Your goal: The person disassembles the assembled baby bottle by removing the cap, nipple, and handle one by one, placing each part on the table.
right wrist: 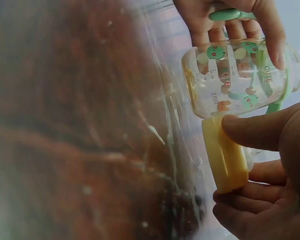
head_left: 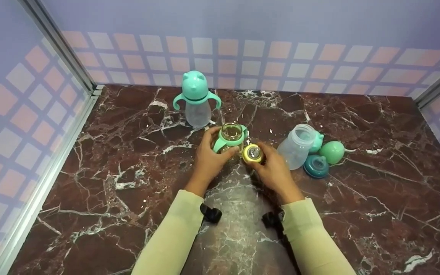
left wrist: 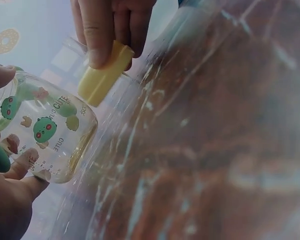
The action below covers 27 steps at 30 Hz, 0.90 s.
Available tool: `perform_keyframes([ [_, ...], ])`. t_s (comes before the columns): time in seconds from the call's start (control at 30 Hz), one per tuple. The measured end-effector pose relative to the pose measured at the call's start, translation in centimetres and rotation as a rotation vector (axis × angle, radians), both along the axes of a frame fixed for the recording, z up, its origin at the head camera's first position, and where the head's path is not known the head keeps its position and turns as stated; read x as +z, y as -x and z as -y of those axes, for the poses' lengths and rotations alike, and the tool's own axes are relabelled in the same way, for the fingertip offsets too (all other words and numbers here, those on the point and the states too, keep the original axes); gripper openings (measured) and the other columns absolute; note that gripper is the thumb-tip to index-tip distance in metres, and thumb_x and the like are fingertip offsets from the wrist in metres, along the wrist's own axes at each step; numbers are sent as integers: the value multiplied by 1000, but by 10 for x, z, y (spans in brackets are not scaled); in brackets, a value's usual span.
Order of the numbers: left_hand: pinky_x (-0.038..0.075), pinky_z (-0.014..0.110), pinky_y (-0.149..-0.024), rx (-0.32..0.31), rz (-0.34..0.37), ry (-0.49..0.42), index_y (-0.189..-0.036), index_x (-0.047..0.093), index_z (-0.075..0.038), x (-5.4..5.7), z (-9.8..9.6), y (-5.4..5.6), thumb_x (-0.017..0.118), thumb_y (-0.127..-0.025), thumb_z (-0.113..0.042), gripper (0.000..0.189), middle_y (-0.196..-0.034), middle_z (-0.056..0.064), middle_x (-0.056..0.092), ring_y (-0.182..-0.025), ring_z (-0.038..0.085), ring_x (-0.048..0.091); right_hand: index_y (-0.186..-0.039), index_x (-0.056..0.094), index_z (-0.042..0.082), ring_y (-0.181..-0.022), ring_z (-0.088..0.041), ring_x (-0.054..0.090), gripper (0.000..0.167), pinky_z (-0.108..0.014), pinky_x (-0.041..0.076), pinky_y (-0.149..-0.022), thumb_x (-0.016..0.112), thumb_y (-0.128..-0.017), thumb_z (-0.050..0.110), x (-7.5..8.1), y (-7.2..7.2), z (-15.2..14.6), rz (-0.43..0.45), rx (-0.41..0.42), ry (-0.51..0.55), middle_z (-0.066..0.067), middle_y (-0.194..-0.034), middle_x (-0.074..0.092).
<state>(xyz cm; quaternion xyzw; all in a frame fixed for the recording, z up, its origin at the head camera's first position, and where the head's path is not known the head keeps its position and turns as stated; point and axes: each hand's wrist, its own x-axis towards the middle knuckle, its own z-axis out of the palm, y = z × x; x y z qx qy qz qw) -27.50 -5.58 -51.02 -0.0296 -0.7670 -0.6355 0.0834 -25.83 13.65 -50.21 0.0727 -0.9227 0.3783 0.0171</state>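
Across the marbled surface [head_left: 105, 236], I see the person's left hand [head_left: 209, 158] gripping a clear baby bottle [left wrist: 45, 129] with green handles [head_left: 220, 144], while the right hand [head_left: 275, 168] pinches a yellow collar ring [right wrist: 223, 160] (translucent teat [head_left: 255, 152] in its middle) just beside that bottle.

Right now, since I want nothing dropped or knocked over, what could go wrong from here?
The right hand holds the yellow collar between thumb and fingers, so it could slip. The uncapped frosted bottle stands close beside that hand; a sideways move might tip it, perhaps onto the dark teal collar. The clear printed bottle in the left hand could drop if that grip loosens.
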Motion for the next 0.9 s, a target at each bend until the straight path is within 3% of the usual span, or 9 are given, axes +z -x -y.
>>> perform_keyframes([
  [0.17,47,35,-98,-10,-17,-11,-133,49,-22,-1,-2,0,85,-73,-34,71,-130,-1,61,-118,12,57,-140,50,5,-120,-38,56,61,-50,43,-105,73,-84,18,-3,2,-3,-25,8,-6,-21,-134,56],
  [0.3,47,36,-99,-40,-31,-38,-135,46,-18,-4,-3,1,84,-75,-34,73,-133,5,60,-119,14,57,-140,49,4,-121,-38,56,60,-50,43,-105,70,-86,21,-4,2,-6,-33,4,-16,-21,-135,56],
  [0.7,40,31,-110,-90,-30,-75,-136,42,-15,-8,-3,2,84,-76,-26,74,-138,5,54,-132,15,48,-142,44,-3,-123,-41,54,63,-51,41,-106,66,-89,24,-3,3,-7,4,-17,-56,-26,-135,54],
  [0.9,38,36,-112,-118,-12,-91,-138,40,-13,-10,-1,3,84,-76,-24,76,-141,8,51,-136,18,45,-144,42,0,-126,-41,51,65,-51,39,-109,64,-90,28,-4,4,-8,34,-12,-58,-25,-140,50],
])
